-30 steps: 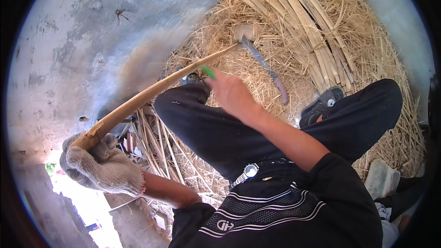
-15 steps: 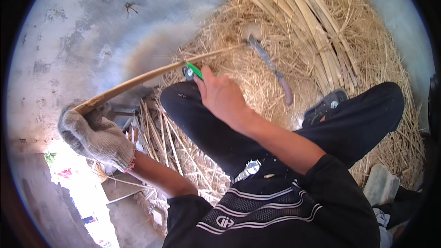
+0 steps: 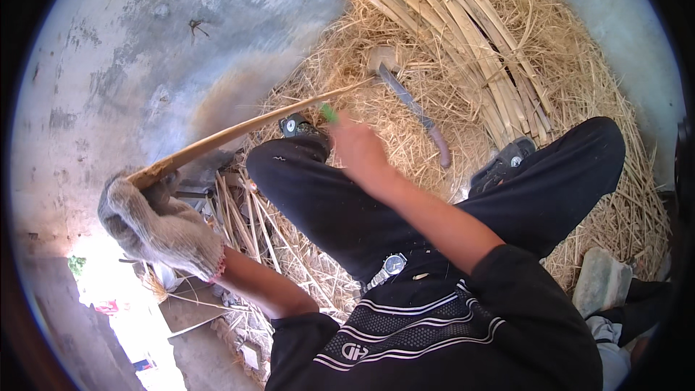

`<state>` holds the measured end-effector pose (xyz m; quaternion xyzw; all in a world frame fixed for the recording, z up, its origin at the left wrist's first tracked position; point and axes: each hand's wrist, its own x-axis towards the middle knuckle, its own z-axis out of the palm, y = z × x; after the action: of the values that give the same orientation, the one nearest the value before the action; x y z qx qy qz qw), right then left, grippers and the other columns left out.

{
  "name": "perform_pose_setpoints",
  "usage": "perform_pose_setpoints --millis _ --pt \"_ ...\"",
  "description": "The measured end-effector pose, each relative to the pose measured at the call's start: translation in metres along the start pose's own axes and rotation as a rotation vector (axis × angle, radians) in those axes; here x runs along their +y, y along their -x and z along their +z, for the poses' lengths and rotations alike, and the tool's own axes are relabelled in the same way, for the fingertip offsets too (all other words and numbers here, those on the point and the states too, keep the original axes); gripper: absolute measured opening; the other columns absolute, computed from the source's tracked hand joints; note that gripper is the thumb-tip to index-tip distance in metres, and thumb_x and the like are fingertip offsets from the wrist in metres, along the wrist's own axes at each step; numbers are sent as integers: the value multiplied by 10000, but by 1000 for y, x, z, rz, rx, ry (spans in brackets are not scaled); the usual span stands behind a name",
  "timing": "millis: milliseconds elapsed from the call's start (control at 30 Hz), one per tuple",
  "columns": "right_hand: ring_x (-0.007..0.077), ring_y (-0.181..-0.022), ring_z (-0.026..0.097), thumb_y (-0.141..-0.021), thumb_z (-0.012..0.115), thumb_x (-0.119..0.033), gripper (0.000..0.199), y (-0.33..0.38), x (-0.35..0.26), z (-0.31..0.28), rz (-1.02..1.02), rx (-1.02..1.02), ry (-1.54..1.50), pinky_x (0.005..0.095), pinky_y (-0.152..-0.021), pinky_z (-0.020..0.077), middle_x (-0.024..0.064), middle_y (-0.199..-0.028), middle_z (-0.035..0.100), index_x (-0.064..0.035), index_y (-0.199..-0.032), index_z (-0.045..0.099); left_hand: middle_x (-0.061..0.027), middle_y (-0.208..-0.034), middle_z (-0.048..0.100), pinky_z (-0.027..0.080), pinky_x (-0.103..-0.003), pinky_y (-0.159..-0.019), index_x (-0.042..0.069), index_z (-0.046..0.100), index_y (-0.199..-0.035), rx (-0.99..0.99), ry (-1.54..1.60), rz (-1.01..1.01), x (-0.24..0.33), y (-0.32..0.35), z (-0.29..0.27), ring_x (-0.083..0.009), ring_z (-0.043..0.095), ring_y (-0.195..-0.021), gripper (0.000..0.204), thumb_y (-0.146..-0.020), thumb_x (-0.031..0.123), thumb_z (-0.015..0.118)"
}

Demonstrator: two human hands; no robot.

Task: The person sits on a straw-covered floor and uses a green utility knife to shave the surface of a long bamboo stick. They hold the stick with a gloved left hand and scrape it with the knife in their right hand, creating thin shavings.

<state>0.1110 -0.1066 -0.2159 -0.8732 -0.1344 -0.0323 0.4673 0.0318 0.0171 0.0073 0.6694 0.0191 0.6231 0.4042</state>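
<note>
Right now you are partway through working one long pale split cane strip (image 3: 253,127): your left hand (image 3: 156,224), in a grey knitted work glove, has its fingers closed round the near-left end of it, and the strip runs up and to the right across your knee toward the straw. Your bare right hand (image 3: 358,148) is blurred at the strip's middle, curled about a small green-handled tool (image 3: 329,112); how tightly it grips I cannot tell. Judging by this, you are shaving or splitting the strip, so the next stroke calls for a steady pull from the gloved hand and the tool kept in line with the cane. Count one strip in hand, one tool, one glove, one long curved knife with a dark handle (image 3: 413,108) lying on the straw, and one bundle of split canes (image 3: 463,36) at far right, its pieces too many to count.
</note>
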Motion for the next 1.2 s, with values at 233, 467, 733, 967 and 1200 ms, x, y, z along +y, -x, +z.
perform_pose_setpoints --millis 233,467,733,967,1200 --pt "456 -677 641 -977 517 -267 260 -13 -16 -21 -84 -146 -53 545 -564 502 251 -691 628 -15 -1038 507 -129 -807 619 593 -209 -520 -52 582 -883 -3 -2 28 -2 -2 -9 -177 661 -631 314 -932 256 623" --pt "394 -686 682 -990 450 -246 261 -42 97 47 138 -52 252 488 -585 554 231 -782 670 -2 -1030 533 -117 -804 647 594 -213 -512 -56 602 -921 -21 -70 64 8 -1 4 -163 667 -617 262 -932 205 633" --pt "268 -707 614 -996 448 -317 312 -46 55 -13 618 -383 -774 428 -701 493 146 -771 610 -33 -1111 508 -87 -741 641 544 -195 -470 -10 624 -916 61 -50 91 16 -6 27 -135 639 -571 229 -931 218 631" --pt "270 -675 606 -996 440 -300 282 4 23 -59 166 -242 -575 433 -666 452 158 -708 584 -45 -1096 507 -100 -795 639 514 -164 -457 -13 680 -906 145 -440 434 62 -38 21 -141 669 -631 245 -897 231 659" --pt "195 -562 582 -1024 421 -336 371 19 29 -106 281 -62 -440 394 -571 450 93 -642 566 -71 -1272 500 -105 -853 724 573 -253 -565 -11 697 -1004 332 -1449 728 57 -87 -30 -128 715 -719 229 -806 97 734"
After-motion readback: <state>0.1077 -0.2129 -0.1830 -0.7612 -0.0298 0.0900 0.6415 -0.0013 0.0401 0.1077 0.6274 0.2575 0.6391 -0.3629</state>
